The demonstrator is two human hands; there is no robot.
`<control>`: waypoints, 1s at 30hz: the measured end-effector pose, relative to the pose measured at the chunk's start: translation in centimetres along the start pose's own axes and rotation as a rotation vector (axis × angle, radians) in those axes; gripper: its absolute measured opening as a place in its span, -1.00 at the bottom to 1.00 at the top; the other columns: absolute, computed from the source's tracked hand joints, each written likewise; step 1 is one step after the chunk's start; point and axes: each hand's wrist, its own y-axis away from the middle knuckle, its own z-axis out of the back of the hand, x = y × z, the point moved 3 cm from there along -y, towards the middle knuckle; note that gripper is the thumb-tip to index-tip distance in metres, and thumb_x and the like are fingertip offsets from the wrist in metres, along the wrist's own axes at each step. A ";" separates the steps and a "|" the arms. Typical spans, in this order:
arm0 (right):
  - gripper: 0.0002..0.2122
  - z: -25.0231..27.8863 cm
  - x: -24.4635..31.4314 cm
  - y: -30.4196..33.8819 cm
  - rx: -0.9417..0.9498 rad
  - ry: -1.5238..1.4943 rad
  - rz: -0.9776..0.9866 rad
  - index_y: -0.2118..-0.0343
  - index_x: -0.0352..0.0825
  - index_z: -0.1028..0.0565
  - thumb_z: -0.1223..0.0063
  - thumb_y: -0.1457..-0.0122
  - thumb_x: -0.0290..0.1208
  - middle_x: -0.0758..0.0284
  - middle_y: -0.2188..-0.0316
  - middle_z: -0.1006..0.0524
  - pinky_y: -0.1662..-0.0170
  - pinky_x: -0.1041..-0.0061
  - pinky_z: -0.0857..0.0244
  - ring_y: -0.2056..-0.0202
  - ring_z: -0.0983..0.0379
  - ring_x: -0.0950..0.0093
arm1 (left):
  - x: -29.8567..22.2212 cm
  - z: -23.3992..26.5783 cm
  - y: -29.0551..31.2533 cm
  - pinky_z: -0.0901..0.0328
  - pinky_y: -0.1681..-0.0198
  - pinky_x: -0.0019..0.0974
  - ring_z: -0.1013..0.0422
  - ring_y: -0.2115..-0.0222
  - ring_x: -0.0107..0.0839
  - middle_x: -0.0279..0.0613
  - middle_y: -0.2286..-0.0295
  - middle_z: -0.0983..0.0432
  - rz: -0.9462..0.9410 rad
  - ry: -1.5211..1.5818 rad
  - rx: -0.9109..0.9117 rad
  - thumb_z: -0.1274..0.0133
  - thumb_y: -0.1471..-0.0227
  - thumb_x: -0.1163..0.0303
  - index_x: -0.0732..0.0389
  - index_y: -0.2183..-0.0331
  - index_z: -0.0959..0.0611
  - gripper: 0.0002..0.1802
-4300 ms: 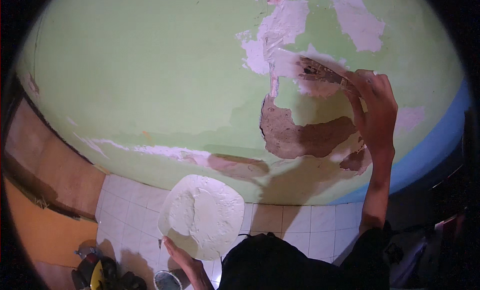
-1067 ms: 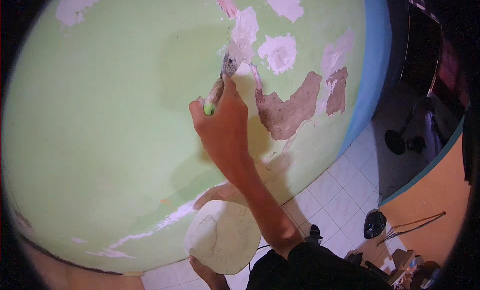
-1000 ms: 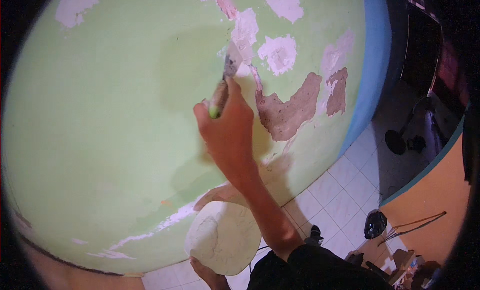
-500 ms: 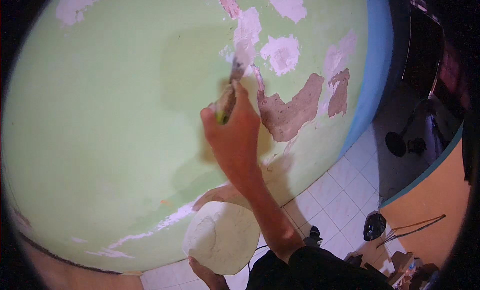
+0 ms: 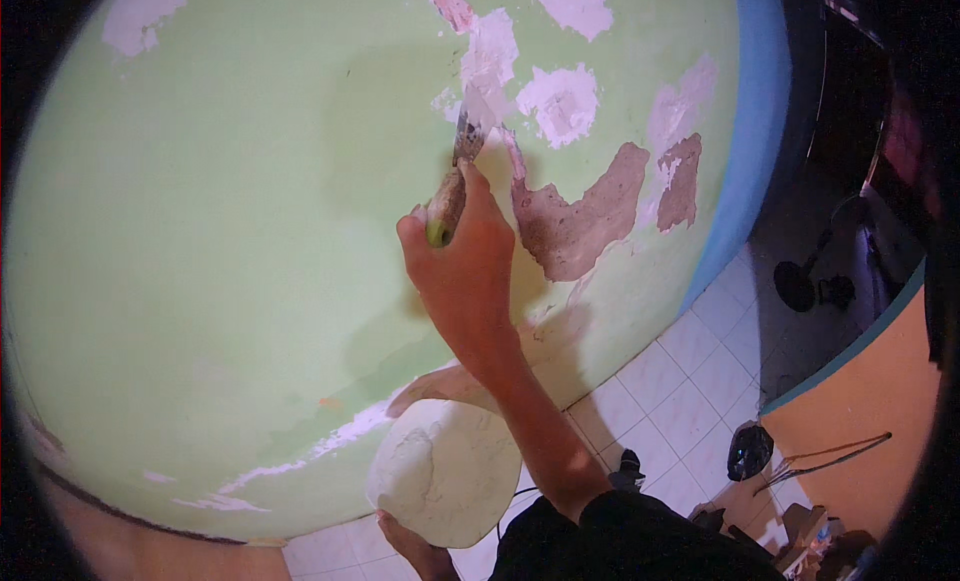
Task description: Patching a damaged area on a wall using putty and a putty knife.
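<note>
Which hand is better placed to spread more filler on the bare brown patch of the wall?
Probably the right hand: it holds the putty knife against the wall, beside the brown patch. The left hand is low, supporting the white filler board.

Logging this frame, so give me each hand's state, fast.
Right hand: closed on the putty knife, blade against the green wall.
Left hand: under the plaster board, holding it up; grip mostly hidden.

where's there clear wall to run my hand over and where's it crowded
Free: the wide smooth green wall left of the right hand and scraper. Crowded: upper right, among white filler patches and the bare brown patch. Below, the left hand holds a plaster-covered board.
</note>
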 end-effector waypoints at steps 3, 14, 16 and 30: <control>-0.41 0.4 0.1 -1.2 -0.090 0.033 0.061 -0.11 -0.61 -0.18 -0.09 -0.04 -0.45 -0.15 0.16 -0.40 0.05 0.13 -0.32 0.14 -0.42 -0.03 | 0.1 0.6 0.0 -0.33 -0.05 0.14 -0.33 -0.05 0.08 0.18 -0.07 -0.28 0.002 0.013 0.019 0.34 -0.29 0.01 0.37 -0.17 -0.21 -0.33; -0.41 1.4 -1.6 1.0 0.054 -0.005 0.027 -0.17 -0.53 -0.18 -0.07 -0.05 -0.51 -0.08 0.06 -0.38 -0.05 0.21 -0.26 0.05 -0.38 0.03 | -0.8 -1.2 0.6 -0.43 0.05 0.07 -0.43 0.05 0.04 0.16 -0.01 -0.37 -0.086 -0.375 0.032 0.37 -0.30 0.08 0.40 -0.12 -0.29 -0.40; -0.46 3.6 -2.8 0.8 0.046 0.073 0.191 -0.16 -0.51 -0.22 -0.03 -0.07 -0.56 -0.04 0.00 -0.39 -0.15 0.28 -0.19 -0.04 -0.36 0.09 | -0.1 -0.6 0.1 -0.42 0.04 0.07 -0.42 0.04 0.03 0.16 -0.01 -0.36 -0.046 -0.208 0.011 0.37 -0.31 0.07 0.39 -0.12 -0.29 -0.40; -0.63 8.6 -11.5 -6.0 0.105 0.219 0.413 0.00 -0.23 -0.51 -0.13 -0.09 -0.58 0.14 0.26 -0.48 0.21 0.22 -0.36 0.27 -0.45 0.20 | 2.9 -2.6 4.1 -0.30 -0.09 0.07 -0.27 -0.09 0.04 0.11 -0.10 -0.24 -0.086 0.032 -0.289 0.31 -0.29 -0.01 0.32 -0.20 -0.19 -0.33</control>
